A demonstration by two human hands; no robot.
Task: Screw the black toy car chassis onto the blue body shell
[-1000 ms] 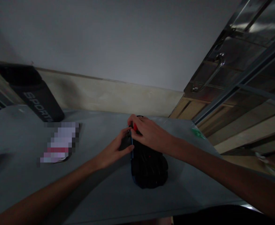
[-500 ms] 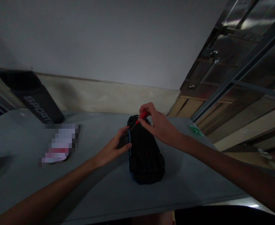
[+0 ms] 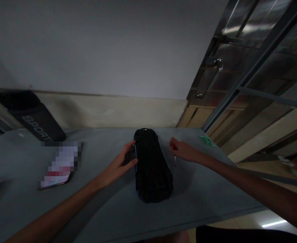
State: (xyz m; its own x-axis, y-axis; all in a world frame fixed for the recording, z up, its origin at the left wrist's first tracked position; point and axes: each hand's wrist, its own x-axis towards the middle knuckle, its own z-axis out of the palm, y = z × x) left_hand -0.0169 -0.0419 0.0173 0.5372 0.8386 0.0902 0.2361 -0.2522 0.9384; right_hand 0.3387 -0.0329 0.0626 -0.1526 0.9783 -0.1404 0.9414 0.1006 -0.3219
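Observation:
A toy car [image 3: 152,168] lies upside down on the grey table, its black underside facing up and a thin strip of blue body along its left edge. My left hand [image 3: 122,162] holds the car by that edge, thumb and fingertips apart and pressed against its side. Just right of the car, clear of it, my right hand [image 3: 180,150] is closed around a red-handled screwdriver [image 3: 174,159]. The metal shaft points down toward the table, and the fingers cover most of the handle.
A dark bottle marked SPORT [image 3: 41,118] stands at the back left. In front of it lies a phone [image 3: 62,165] with a blurred screen. Some green plastic [image 3: 207,140] sits near the right edge. A wall [image 3: 108,111] runs behind the table [image 3: 105,216].
My right hand has lifted the screwdriver off the car's upper left part and carried it to the right side, its tip now pointing down. My left hand stays at the car's edge.

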